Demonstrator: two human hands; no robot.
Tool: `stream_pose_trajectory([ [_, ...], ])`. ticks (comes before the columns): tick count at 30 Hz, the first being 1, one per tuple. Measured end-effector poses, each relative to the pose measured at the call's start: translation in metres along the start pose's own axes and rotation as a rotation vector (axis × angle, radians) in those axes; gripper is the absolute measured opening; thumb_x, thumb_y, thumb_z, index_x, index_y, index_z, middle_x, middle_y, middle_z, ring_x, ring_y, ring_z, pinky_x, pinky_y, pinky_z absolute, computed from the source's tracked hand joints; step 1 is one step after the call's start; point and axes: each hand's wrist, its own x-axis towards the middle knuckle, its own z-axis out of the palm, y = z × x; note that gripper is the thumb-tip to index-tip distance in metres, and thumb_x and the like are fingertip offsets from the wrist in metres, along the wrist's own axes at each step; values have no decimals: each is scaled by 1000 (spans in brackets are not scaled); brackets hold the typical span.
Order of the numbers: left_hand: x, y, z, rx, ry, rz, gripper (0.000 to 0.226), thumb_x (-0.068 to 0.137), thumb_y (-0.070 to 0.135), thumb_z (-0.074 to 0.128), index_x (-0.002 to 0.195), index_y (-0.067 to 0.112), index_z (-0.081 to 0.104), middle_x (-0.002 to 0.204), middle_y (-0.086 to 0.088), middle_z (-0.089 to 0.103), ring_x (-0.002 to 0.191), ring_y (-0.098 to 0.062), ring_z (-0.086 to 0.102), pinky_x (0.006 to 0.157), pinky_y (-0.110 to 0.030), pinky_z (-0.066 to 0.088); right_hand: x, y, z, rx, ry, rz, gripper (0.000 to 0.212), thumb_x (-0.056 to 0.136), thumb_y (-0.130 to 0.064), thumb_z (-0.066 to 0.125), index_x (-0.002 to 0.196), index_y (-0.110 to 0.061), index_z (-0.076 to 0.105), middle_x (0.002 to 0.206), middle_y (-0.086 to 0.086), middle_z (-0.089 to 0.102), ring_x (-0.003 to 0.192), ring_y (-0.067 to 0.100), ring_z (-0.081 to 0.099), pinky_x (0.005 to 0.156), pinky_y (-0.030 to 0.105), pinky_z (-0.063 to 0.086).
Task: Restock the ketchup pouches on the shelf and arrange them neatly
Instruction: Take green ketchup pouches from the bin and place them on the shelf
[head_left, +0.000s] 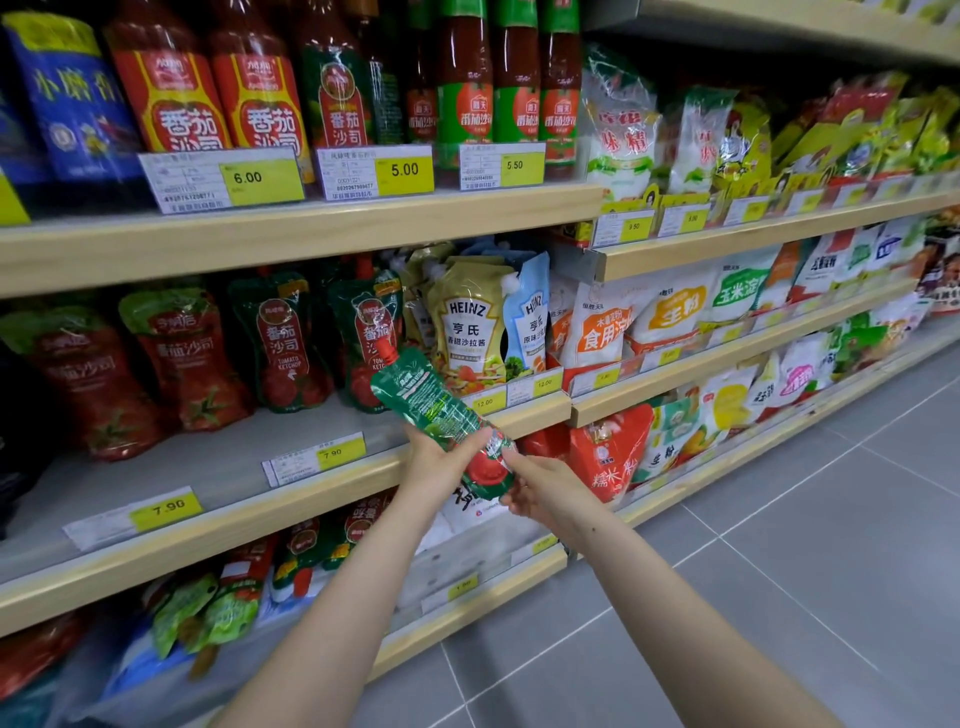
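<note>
Both hands are out in front of the middle shelf (291, 499), sharing one green ketchup pouch (441, 415). The left hand (441, 462) is wrapped round the pouch's lower half from the near side, thumb laid across its face. The right hand (540, 493) pinches the red bottom end, fingers closed on the edge. The pouch is tilted, its red cap (385, 349) pointing up and left toward the shelf, its base down and right toward the person. It hangs in the air just ahead of the shelf lip, touching nothing but the hands.

Behind the cap stand two green pouches (322, 343) of the same sort, upright at the back of the shelf. Left of them are red pouches (130, 374), also upright. The front strip of the shelf before all these is bare, with yellow price tags (340, 454) reading 7.90 along its edge. To the right of the green ones are Heinz pouches (467, 332), one yellow and one pale blue.

The shelf above carries ketchup bottles (218, 93), red and green labels in a row. The shelf below holds more pouches (218, 603), lying loosely rather than standing. The floor (779, 571) is grey tile.
</note>
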Motion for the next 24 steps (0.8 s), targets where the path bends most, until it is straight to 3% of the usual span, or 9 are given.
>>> stream_pose_trajectory([
  [4,-1,-2,1,-94,-16,-2,83,54,44,83,122,22,40,114,-2,63,103,-24,62,92,-50,50,0,0,5,2,79,-68,44,90,-27,57,109,12,57,72,12,54,55,13,50,60,23,43],
  [7,5,-3,-1,-103,-24,18,72,64,29,84,120,17,42,112,-4,63,102,-25,62,91,-51,50,-1,-3,6,25,46,-63,35,91,-24,57,105,8,60,79,15,53,55,12,49,60,23,40],
  [11,4,-3,3,-144,31,-37,74,65,35,82,118,15,35,114,-6,59,103,-28,61,91,-51,50,0,-8,5,50,28,-66,22,88,-24,61,89,-2,61,64,6,51,47,8,47,54,20,38],
  [15,4,-7,1,-138,41,-50,66,68,33,81,113,17,35,114,-6,59,102,-27,62,92,-49,50,0,-5,4,28,158,-87,29,79,-26,72,68,-9,51,56,2,46,50,12,46,56,23,41],
  [19,1,-10,1,-122,34,-37,65,68,29,82,114,14,39,119,-11,59,105,-30,60,90,-50,51,-3,-3,2,118,114,-83,25,79,-19,72,68,-10,52,67,7,55,58,14,50,58,19,49],
  [22,-2,-7,3,-180,8,-40,77,61,33,84,119,11,39,119,-12,60,103,-31,62,88,-52,52,-5,-6,3,170,76,-106,15,82,-14,68,78,-5,57,80,12,63,66,15,59,62,18,53],
  [24,-2,-4,3,-137,11,-33,85,52,40,85,118,12,38,116,-11,61,101,-30,63,88,-51,52,-5,-6,5,205,53,-101,13,84,-11,66,76,-5,58,69,5,63,61,11,58,60,16,52],
])
